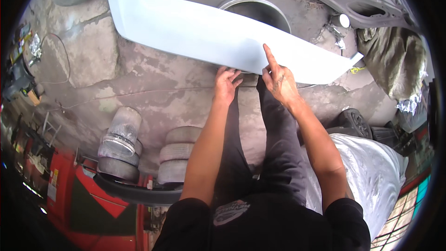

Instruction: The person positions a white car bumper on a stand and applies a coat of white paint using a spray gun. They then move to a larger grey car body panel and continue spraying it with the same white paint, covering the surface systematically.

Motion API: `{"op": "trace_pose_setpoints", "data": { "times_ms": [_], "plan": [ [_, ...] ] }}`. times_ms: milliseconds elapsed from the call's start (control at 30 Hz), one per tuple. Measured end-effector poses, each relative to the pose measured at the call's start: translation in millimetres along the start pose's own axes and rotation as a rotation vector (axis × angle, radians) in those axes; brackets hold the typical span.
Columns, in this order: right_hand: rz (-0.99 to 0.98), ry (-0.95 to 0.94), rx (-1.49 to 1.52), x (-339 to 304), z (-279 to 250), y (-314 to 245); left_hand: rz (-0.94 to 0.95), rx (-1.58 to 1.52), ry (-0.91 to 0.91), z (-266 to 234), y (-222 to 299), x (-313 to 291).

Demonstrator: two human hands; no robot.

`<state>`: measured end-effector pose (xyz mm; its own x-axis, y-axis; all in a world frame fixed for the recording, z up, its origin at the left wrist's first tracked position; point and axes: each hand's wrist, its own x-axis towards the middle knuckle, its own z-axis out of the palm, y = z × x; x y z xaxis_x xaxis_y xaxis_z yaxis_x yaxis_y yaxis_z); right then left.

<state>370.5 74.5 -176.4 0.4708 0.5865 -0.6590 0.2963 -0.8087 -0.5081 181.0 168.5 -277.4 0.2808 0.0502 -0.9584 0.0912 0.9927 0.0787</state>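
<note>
Head camera: left hand (226, 86), half-open, grip unclear at the pale panel's (186, 25) edge; right hand (280, 83), seemingly empty, index out, should touch lightly.

From my feed, bare floor (153, 81) gives me room left of the left hand (226, 86); ahead, the long pale panel (195, 32) bars passage; 2 tyre stacks (176, 153) and, at right, draped plastic sheeting (371, 167) crowd the near side.
</note>
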Motion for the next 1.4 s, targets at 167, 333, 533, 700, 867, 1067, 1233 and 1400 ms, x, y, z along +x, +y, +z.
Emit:
{"op": "trace_pose_setpoints", "data": {
  "times_ms": [167,333,533,700,867,1067,1233,1400],
  "plan": [
    [0.122,-0.028,0.320,-45.2,-7.8,18.8,0.002,0.096,0.063,1.9,0.0,-10.2],
    [0.437,-0.015,1.560,-88.3,-42.6,17.6,-0.072,0.368,-0.028,-2.1,-6.1,-51.9],
    [0.369,0.257,1.375,-149.0,-101.7,75.6,0.108,1.282,-0.111,28.4,-62.4,-117.2],
    [0.490,0.839,1.015,-170.7,-183.4,276.7,0.484,1.468,-0.492,142.3,-168.6,-178.8],
    [0.499,0.574,0.472,-87.9,-230.3,494.9,0.565,1.607,-0.869,245.9,-294.2,-157.6],
    [0.364,0.191,-0.109,69.6,-191.0,610.9,0.516,1.512,-0.830,277.9,-404.1,-88.0],
    [0.005,0.235,-0.199,144.5,-134.5,722.3,0.538,1.418,-0.905,291.6,-431.3,-74.8],
    [0.193,0.229,-0.093,145.3,-135.2,683.2,0.508,1.482,-0.882,295.4,-454.6,-76.0]
  ]
}}
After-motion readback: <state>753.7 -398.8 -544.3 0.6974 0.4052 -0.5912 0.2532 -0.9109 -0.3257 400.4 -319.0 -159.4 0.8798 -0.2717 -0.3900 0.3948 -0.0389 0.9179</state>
